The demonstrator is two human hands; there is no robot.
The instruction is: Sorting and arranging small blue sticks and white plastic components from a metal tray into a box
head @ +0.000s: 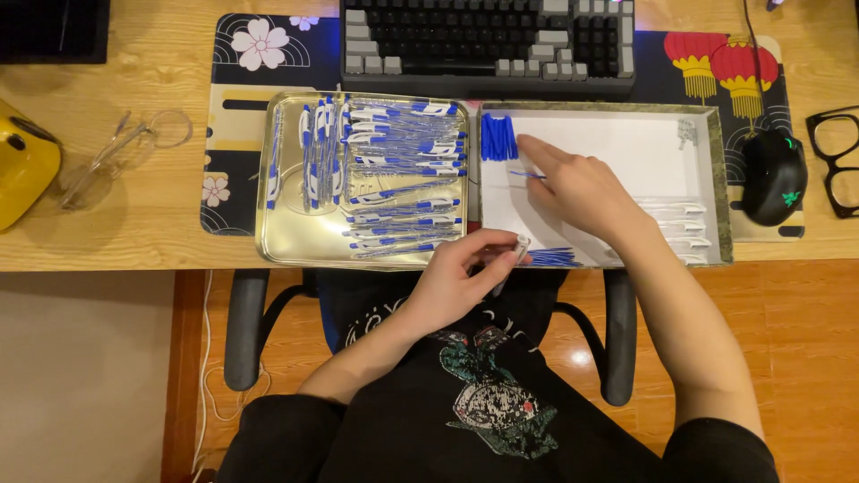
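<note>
1. While the left hand point(461, 273) sits at the near table edge, its fingers are curled around a clear pen barrel point(512, 259), held tilted just below the white box.
2. Right hand point(582, 188) is inside the white box point(626, 134), fingers pinched on a thin blue refill point(528, 175); the refill's tip points left.
3. White box contents: a bunch of blue caps point(498, 137) in the far-left corner, a loose pile of blue refills point(550, 258) at the near edge, clear barrels point(680, 224) stacked near the right side, and a small cluster of metal springs point(687, 132) in the far-right corner.
4. Gold metal tray point(286, 241) sits touching the box's left side and holds finished blue-and-clear pens point(403, 170): some lie crosswise, some stand lengthwise on the left.
5. Keyboard point(488, 40) sits behind both, on a patterned desk mat point(242, 54).
6. Black mouse point(774, 174) lies right of the box; black glasses point(837, 161) lie at the far right edge.
7. Clear glasses point(121, 152) and a yellow object point(22, 161) lie on the left of the table point(134, 233).
</note>
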